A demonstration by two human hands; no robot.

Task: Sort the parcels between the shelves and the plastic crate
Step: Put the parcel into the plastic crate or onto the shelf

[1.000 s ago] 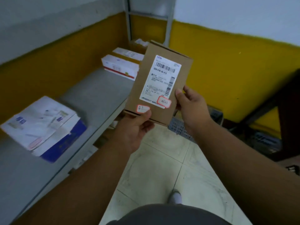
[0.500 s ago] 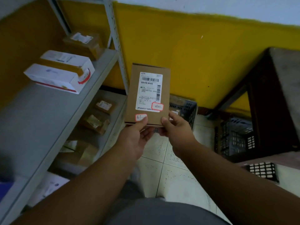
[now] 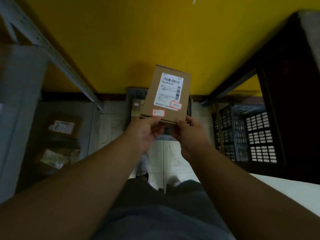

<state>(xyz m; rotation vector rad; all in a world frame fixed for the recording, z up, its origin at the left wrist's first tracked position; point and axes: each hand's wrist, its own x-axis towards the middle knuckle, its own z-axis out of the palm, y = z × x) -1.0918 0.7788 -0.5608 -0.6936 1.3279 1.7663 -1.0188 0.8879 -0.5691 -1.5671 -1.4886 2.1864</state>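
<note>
Both hands are gripping the cardboard parcel by its near edge: the left hand is pinching the near left corner, the right hand the near right corner, label side facing up. The parcel is hovering directly above a grey plastic crate standing on the floor against the yellow wall; a brown package is lying inside it. Left of the parcel, the shelf unit is holding labelled boxes on its lower level. Right of the parcel, dark crates are sitting under a dark table.
</note>
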